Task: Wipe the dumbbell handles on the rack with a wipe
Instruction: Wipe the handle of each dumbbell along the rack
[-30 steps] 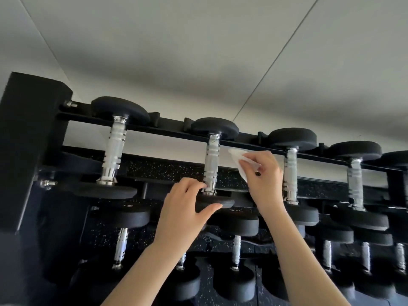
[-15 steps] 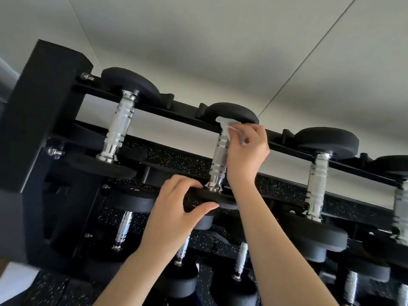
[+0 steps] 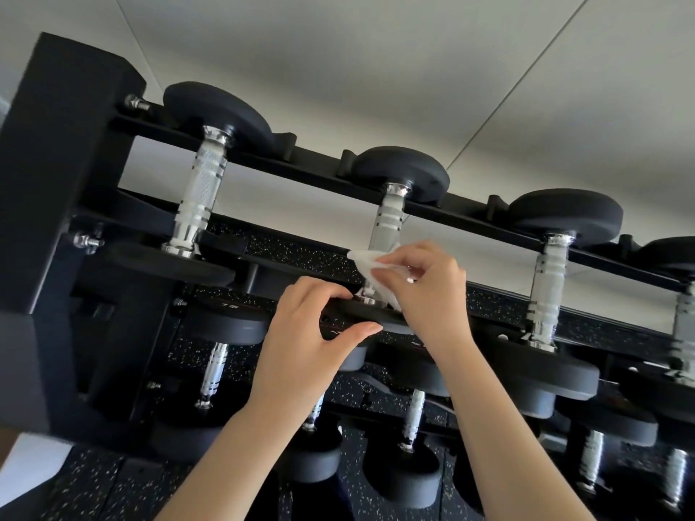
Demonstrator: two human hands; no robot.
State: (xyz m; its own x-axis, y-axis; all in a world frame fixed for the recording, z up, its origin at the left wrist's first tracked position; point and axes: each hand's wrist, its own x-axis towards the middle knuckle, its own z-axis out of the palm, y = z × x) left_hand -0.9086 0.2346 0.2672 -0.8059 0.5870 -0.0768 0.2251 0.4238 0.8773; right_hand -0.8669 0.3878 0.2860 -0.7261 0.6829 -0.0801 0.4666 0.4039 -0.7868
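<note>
Pale ceiling [image 3: 376, 50] above a black rack [image 3: 67, 174] of dumbbells.
Right hand [image 3: 425, 291] pinches a wipe [image 3: 366, 263] round one handle [image 3: 387, 227]; left hand [image 3: 308, 340] grips its lower weight [image 3: 361, 314].

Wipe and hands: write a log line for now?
right hand: wipe on second dumbbell handle, low | left hand: grips its near weight

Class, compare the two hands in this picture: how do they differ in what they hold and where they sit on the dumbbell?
1. The right hand holds a white wipe; the left hand holds no wipe.
2. The right hand sits at the lower part of the chrome handle; the left hand grips the edge of the near black weight head.
3. The right hand is higher than the left hand.

Both work on the same dumbbell, second from the left on the top rail.
</note>
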